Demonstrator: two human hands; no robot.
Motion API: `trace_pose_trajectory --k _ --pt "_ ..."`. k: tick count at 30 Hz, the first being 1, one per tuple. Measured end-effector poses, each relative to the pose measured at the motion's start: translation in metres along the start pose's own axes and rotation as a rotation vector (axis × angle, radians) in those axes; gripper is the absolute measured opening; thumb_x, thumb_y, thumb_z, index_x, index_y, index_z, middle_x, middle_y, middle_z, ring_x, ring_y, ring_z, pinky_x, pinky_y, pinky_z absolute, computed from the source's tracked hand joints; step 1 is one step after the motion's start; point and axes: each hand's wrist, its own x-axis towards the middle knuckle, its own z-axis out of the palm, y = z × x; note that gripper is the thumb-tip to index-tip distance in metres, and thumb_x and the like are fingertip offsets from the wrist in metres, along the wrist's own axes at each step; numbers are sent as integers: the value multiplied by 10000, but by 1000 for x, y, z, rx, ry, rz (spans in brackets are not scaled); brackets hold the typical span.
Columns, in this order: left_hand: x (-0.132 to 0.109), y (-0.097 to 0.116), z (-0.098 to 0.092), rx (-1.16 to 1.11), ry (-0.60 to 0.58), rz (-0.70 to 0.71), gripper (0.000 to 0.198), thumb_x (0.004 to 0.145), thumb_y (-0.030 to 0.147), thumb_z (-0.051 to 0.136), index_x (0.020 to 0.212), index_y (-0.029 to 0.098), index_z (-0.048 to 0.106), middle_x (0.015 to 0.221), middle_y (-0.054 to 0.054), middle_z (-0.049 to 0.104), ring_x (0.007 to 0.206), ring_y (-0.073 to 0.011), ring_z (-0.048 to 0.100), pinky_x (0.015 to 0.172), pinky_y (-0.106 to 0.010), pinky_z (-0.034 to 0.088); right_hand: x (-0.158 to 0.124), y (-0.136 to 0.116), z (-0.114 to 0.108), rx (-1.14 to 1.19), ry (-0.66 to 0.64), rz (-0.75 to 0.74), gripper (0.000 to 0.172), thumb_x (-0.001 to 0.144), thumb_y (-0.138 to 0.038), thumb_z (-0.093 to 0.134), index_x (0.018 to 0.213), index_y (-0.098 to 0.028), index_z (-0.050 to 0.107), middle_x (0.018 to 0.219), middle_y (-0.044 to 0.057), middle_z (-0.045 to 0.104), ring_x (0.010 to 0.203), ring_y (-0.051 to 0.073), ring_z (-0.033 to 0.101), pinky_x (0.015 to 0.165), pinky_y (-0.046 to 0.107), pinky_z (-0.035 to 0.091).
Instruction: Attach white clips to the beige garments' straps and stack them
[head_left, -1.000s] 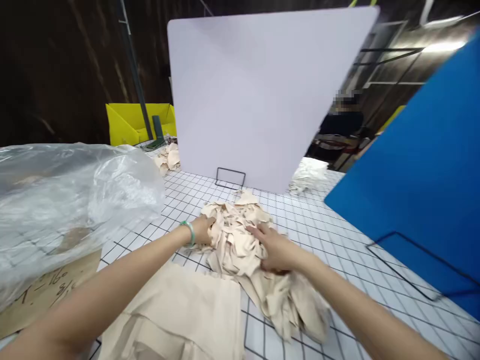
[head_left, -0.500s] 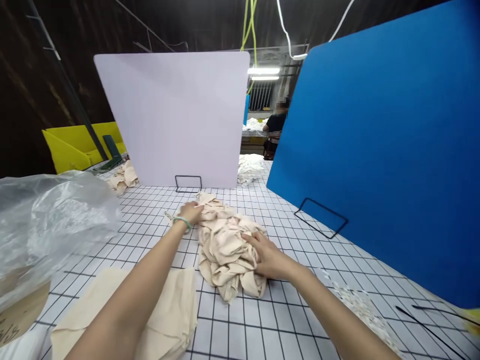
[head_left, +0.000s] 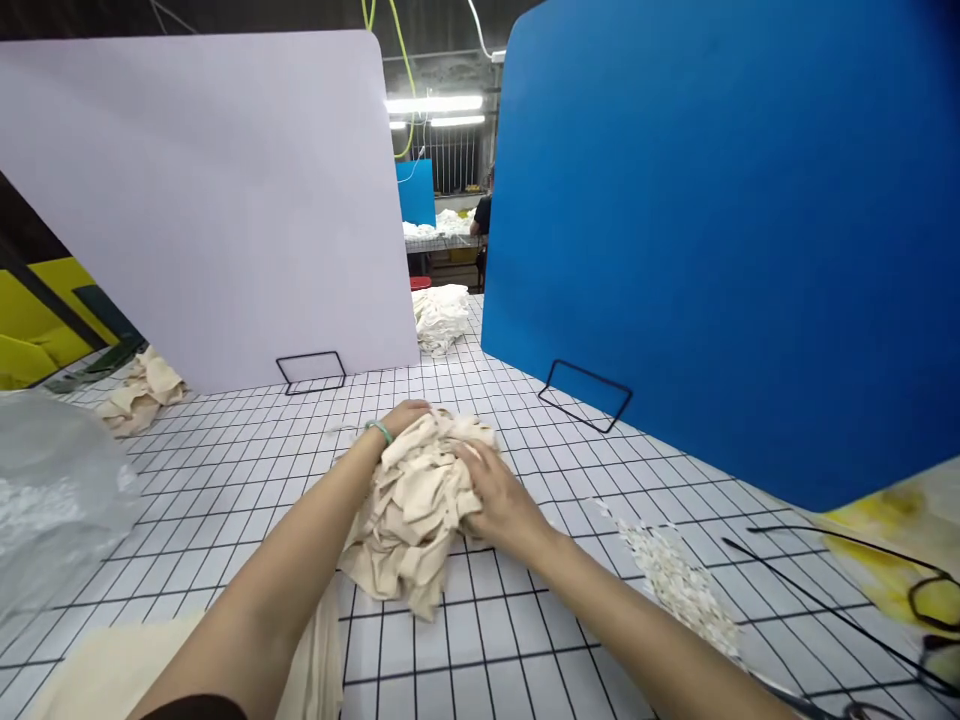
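On gridded tabletop (head_left: 487, 640), left hand (head_left: 406, 416) and right hand (head_left: 499, 500) touching crumpled cloth (head_left: 421, 490), grip closure unclear

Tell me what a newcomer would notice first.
A big blue panel fills the upper right, and a pale lilac panel stands at left. In front, the left hand and right hand touch opposite sides of a crumpled cream cloth heap on the gridded table.

Tube lights (head_left: 435, 104) — barred window (head_left: 454, 165) — dark ceiling (head_left: 442, 22)
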Motion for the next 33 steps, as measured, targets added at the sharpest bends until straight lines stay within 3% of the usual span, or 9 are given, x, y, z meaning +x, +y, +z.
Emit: trace_pose_trajectory --k 5,8,10,15,19,22,26,30,33 --pt "-21 29 -1 -24 84 34 340 835 340 545 1106 167 656 1089 -65 693 1007 -225 634 892 -305 501 8 1 -15 -26 -99 76 779 743 -64 611 1479 -208 401 1423 168 434 1342 318 404 1094 471 364" --pt "-59 25 -21 15 237 15 478 921 430 455 1304 158 544 1414 -130 504 1323 -293 433 1122 -422 334 -3 -1 -53 12 -363 148 1041 664 -198 778 1558 -270 249 1542 156 321 1425 361 295 1112 486 326" --pt "-98 19 -24 84 271 42 625 893 566 490 1397 196 471 1533 -121 363 1424 -338 281 1181 -494 222 -12 6 -86 120 -455 176 975 699 -354 785 1535 -372 283 1556 83 343 1396 332 365 1061 452 393" --pt "-189 7 26 472 -60 179 1241 575 703 768 1566 368 100 1664 -37 -15 1487 -458 -54 1162 -659 29 -24 40 -120 -12 -53 512 362 907 -365 542 1234 -234 624 1226 103 635 1083 250 604 877 343 481" --pt "-182 11 58 554 -30 100 1154 706 619 704 1574 322 5 1648 -68 -136 1500 -411 -95 1142 -703 51 -18 53 -89 -117 111 572 339 796 -339 663 1077 -150 650 1179 167 606 1127 320 540 911 400 435" --pt "-159 26 45 555 7 -30 1010 789 343 673 1579 292 46 1651 -94 -96 1511 -390 -42 1146 -694 119 -10 45 -78 -67 195 525 160 816 -312 601 854 -161 636 997 135 630 1026 288 552 876 384 431" --pt "-165 54 11 532 -10 -64 1006 690 198 726 1553 278 215 1651 -135 75 1499 -417 96 1136 -707 156 3 13 -108 81 333 360 214 918 -332 410 880 -189 564 882 69 617 866 209 561 774 327 451" --pt "-197 101 -13 133 151 269 825 825 274 629 1543 247 222 1640 -120 163 1501 -310 173 1189 -530 247 15 -46 -160 269 396 118 202 946 -389 413 926 -227 533 910 24 613 814 162 570 713 283 462" --pt "-218 142 -21 -357 170 542 687 838 305 647 1460 221 366 1481 -151 451 1338 -308 455 1063 -488 436 12 -93 -195 535 412 -163 155 923 -383 525 876 -237 543 830 -6 567 757 143 561 680 267 460"
